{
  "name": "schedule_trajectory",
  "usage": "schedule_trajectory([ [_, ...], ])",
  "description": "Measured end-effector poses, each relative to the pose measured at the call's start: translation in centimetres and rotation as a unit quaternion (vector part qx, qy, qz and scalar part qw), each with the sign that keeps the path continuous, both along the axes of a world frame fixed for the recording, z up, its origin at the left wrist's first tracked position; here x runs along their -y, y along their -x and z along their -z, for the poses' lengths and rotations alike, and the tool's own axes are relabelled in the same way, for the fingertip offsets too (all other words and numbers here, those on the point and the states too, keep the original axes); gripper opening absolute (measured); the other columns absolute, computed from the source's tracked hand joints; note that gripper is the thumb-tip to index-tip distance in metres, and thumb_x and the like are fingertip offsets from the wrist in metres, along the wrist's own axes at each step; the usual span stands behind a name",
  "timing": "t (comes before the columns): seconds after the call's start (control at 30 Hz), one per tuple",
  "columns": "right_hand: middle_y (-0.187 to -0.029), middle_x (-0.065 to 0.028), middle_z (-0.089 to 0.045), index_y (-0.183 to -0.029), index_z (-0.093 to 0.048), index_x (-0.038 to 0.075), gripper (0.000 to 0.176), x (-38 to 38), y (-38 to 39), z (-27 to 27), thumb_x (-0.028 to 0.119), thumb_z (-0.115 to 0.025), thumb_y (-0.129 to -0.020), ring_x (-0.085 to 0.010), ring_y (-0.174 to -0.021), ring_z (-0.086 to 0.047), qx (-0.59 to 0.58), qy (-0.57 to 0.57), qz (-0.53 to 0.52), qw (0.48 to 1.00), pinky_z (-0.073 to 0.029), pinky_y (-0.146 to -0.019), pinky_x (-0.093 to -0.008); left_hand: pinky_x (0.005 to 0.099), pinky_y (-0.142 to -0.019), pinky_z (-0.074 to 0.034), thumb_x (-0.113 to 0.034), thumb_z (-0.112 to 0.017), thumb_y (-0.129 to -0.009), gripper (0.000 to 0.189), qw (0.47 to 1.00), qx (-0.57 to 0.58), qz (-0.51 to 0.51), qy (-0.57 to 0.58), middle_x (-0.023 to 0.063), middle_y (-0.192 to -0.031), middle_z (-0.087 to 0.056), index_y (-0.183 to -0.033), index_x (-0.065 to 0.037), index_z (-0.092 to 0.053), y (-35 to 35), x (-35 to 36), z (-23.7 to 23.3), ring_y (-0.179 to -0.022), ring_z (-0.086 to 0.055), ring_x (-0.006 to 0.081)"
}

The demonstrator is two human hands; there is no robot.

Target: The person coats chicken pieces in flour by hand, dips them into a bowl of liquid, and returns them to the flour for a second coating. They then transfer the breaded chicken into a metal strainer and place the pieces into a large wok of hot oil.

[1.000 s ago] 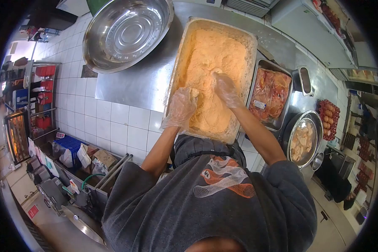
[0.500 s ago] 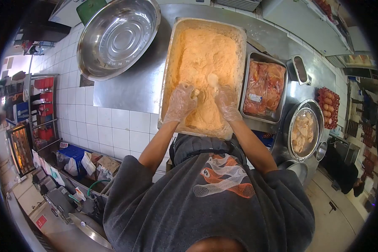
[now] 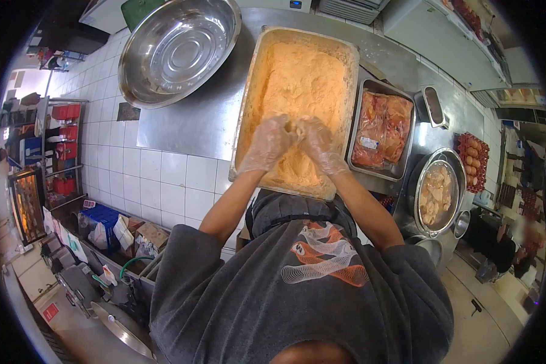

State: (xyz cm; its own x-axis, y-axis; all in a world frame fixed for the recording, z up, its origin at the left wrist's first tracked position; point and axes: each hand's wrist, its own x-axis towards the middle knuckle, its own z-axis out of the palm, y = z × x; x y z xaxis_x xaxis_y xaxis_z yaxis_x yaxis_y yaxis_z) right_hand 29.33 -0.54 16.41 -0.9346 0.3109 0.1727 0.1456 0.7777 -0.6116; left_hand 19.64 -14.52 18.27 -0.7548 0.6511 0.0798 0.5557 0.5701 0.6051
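Note:
A deep metal tray [image 3: 245, 109] of orange-tinted breading flour [image 3: 303, 73] lies in front of me. Both my hands wear clear plastic gloves dusted with the flour. My left hand [image 3: 269, 142] and my right hand [image 3: 319, 144] meet over the near half of the tray, fingers curled inward. Between their fingertips is a floured chicken piece [image 3: 295, 128], mostly covered by the fingers. Whether each hand has its own piece or both share one is hard to see.
A large steel bowl [image 3: 185, 54] stands at the left. To the right are a tray of bagged raw meat [image 3: 382, 124], a narrow steel container [image 3: 432, 104], a basin of pale chicken pieces [image 3: 435, 194] and an egg tray [image 3: 472, 158]. A person in dark clothes [image 3: 494, 242] is far right.
My hands were apart, each with a pale floured piece at its fingers. They have come together over the flour, and the pieces are now largely hidden.

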Motion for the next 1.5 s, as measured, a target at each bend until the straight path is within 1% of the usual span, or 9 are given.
schedule_trajectory([
  [0.2,-0.097,-0.0210,-0.069,-0.107,-0.072,0.002,0.026,-2.4,-2.6,-1.5,0.002,-0.064,-0.082,-0.0379,-0.101,-0.065,0.098,0.048,0.021,0.994,-0.052,-0.087,-0.0474,0.0458,-0.065,-0.057,-0.014,-0.068,-0.085,0.015,0.995,0.038,-0.071,-0.058,0.0223,-0.073,-0.068,-0.082,0.000,-0.070,1.2,2.0,-0.3,-0.070,-0.070,0.0392],
  [0.4,-0.104,-0.0229,-0.069,-0.109,-0.070,0.000,0.023,-1.0,-3.9,2.7,0.003,-0.059,-0.089,-0.0372,-0.104,-0.065,0.104,-0.068,-0.241,0.963,-0.052,-0.091,-0.0459,0.0467,-0.072,-0.056,-0.018,-0.068,-0.084,0.016,0.999,0.012,0.034,0.030,0.0226,-0.078,-0.069,-0.085,-0.003,-0.072,2.6,0.6,0.2,-0.075,-0.069,0.0409],
  [0.6,-0.109,-0.0199,-0.068,-0.110,-0.067,-0.001,0.022,-1.0,-3.1,0.5,0.004,-0.058,-0.091,-0.0366,-0.107,-0.064,-0.083,-0.039,-0.361,0.928,-0.052,-0.095,-0.0458,0.0450,-0.076,-0.055,-0.019,-0.075,-0.081,0.019,0.983,0.074,0.166,0.039,0.0205,-0.088,-0.072,-0.091,-0.004,-0.074,4.8,-0.9,1.3,-0.079,-0.069,0.0379],
  [0.7,-0.115,-0.0186,-0.066,-0.111,-0.068,0.000,0.025,-0.4,-1.6,1.4,0.004,-0.060,-0.088,-0.0368,-0.110,-0.064,-0.010,0.045,-0.312,0.949,-0.051,-0.101,-0.0453,0.0427,-0.074,-0.055,-0.017,-0.076,-0.079,0.017,0.959,0.013,0.270,0.081,0.0195,-0.086,-0.073,-0.089,-0.004,-0.074,4.7,-0.4,2.1,-0.078,-0.070,0.0345],
  [0.8,-0.117,-0.0187,-0.066,-0.118,-0.067,0.003,0.034,0.1,-1.6,0.0,0.003,-0.061,-0.085,-0.0365,-0.113,-0.063,0.060,-0.102,-0.334,0.935,-0.048,-0.106,-0.0460,0.0435,-0.073,-0.056,-0.014,-0.076,-0.076,0.014,0.975,0.102,0.196,-0.017,0.0189,-0.082,-0.073,-0.088,-0.006,-0.075,5.9,1.7,0.9,-0.074,-0.070,0.0347],
  [0.9,-0.119,-0.0188,-0.065,-0.123,-0.066,0.005,0.038,-0.4,-3.5,2.4,0.003,-0.061,-0.085,-0.0362,-0.114,-0.062,0.033,-0.142,-0.369,0.918,-0.046,-0.108,-0.0479,0.0387,-0.072,-0.055,-0.018,-0.079,-0.075,0.023,0.979,0.155,0.131,0.013,0.0163,-0.080,-0.073,-0.091,-0.003,-0.076,7.0,2.2,-1.4,-0.070,-0.068,0.0260],
  [1.1,-0.118,-0.0183,-0.066,-0.125,-0.065,0.006,0.036,-1.9,-3.6,1.5,0.007,-0.060,-0.089,-0.0362,-0.115,-0.061,0.027,-0.077,-0.425,0.901,-0.045,-0.108,-0.0480,0.0377,-0.068,-0.055,-0.016,-0.078,-0.076,0.022,0.982,0.118,0.148,0.021,0.0149,-0.078,-0.073,-0.092,-0.002,-0.076,7.9,1.7,-1.9,-0.065,-0.066,0.0257],
  [1.2,-0.114,-0.0178,-0.066,-0.127,-0.065,0.007,0.035,-1.4,-2.4,3.7,0.009,-0.058,-0.093,-0.0359,-0.114,-0.061,0.066,0.012,-0.328,0.942,-0.047,-0.106,-0.0471,0.0371,-0.068,-0.055,-0.016,-0.079,-0.075,0.023,0.966,0.129,0.221,0.036,0.0144,-0.079,-0.074,-0.093,-0.001,-0.076,6.3,0.7,0.1,-0.065,-0.066,0.0238],
  [1.5,-0.120,-0.0203,-0.063,-0.127,-0.065,0.008,0.034,-2.4,-4.6,-0.3,0.007,-0.056,-0.094,-0.0386,-0.113,-0.061,-0.019,-0.119,-0.362,0.924,-0.047,-0.105,-0.0472,0.0371,-0.066,-0.054,-0.017,-0.081,-0.075,0.026,0.975,0.143,0.169,0.017,0.0122,-0.076,-0.073,-0.095,-0.002,-0.076,9.1,2.6,-3.9,-0.064,-0.064,0.0213],
])
